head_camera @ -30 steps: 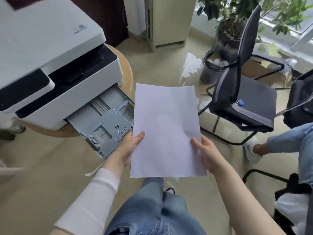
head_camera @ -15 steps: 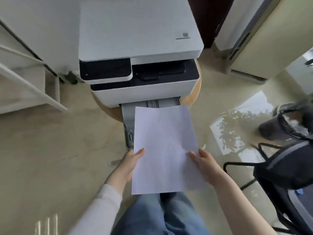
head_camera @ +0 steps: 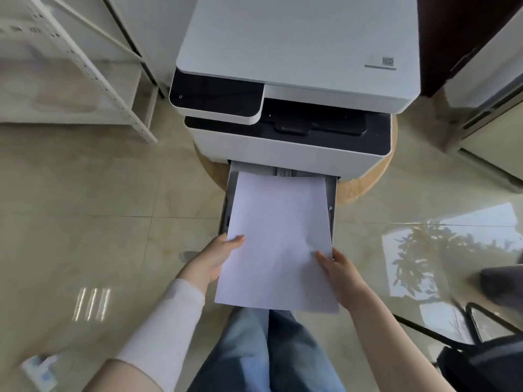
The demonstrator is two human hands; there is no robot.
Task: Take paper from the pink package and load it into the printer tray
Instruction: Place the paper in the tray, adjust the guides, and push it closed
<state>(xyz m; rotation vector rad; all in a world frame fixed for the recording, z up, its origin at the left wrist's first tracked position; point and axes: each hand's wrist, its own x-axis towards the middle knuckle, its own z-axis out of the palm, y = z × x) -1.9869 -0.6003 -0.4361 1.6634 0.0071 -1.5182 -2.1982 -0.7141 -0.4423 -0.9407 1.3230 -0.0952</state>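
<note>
Left hand: the left hand (head_camera: pixel 215 257), lower centre, reaches forward from a white sleeve (head_camera: pixel 167 321), thumb on top, gripping the left edge of the paper (head_camera: pixel 278 241).
Right hand: the right hand (head_camera: pixel 338 271), bare-armed, just right of centre, pinches the paper's right edge, thumb on top.
Paper: a white stack held between both hands at mid-frame, its far end over the open printer tray (head_camera: pixel 331 193), its near end over the person's jeans (head_camera: pixel 266 352).
Printer: the white and black printer (head_camera: pixel 297 80), upper centre, sits on a round wooden stand (head_camera: pixel 365 182), tray pulled out toward the viewer.
Around: a white metal rack (head_camera: pixel 93 66) at upper left; a black chair (head_camera: pixel 481 355) at lower right.
Floor: glossy beige tile floor (head_camera: pixel 99 207) with window reflections at right.
</note>
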